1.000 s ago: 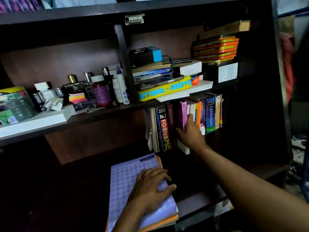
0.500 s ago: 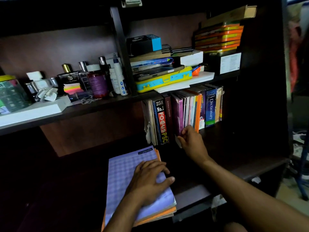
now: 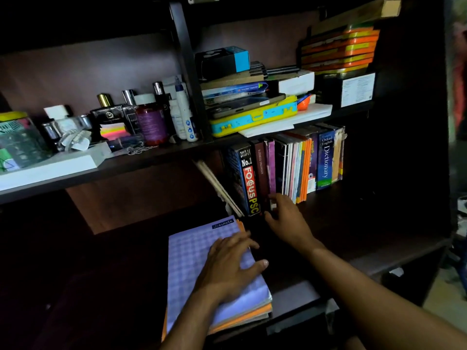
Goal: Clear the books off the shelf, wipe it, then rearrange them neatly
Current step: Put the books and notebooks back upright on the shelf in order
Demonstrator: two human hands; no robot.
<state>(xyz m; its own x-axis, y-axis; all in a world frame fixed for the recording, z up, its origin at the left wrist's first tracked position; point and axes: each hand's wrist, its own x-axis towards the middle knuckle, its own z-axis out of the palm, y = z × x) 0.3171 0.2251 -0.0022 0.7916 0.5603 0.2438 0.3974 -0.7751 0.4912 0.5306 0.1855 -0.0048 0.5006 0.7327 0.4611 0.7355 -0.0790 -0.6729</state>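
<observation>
We observe one row of upright books (image 3: 290,168) on the lower shelf (image 3: 353,218), directly beneath the upper shelf board (image 3: 156,157). The exact count of spines cannot be read; three are legible: one black "No.1 FOCUS PSC" volume (image 3: 246,183), one maroon "Business Organiser" volume (image 3: 260,170), and one blue "Oxford English Dictionary" (image 3: 325,160). Between the maroon spine and the dictionary stand several thin books in purple, white and orange. At the left end of the row, thin pale booklets (image 3: 217,188) lean diagonally against the black volume.

The right hand (image 3: 288,218) is at the foot of the row, fingers curled at the base of the maroon and purple spines; we cannot tell whether they pinch a book or only touch it.

In front of the row, one flat stack of notebooks (image 3: 192,269) lies on the dark desk (image 3: 101,274), lavender checked cover on top, orange covers below. The left hand (image 3: 227,263) rests on that cover, fingers spread and flat.

On the upper shelf, right compartment, we count one yellow-and-blue case (image 3: 252,117), one black-and-blue box (image 3: 222,62), and one stack of orange-and-yellow flat items (image 3: 341,49). The left compartment holds a group of bottles (image 3: 151,117) and one green-printed tin (image 3: 17,140).
</observation>
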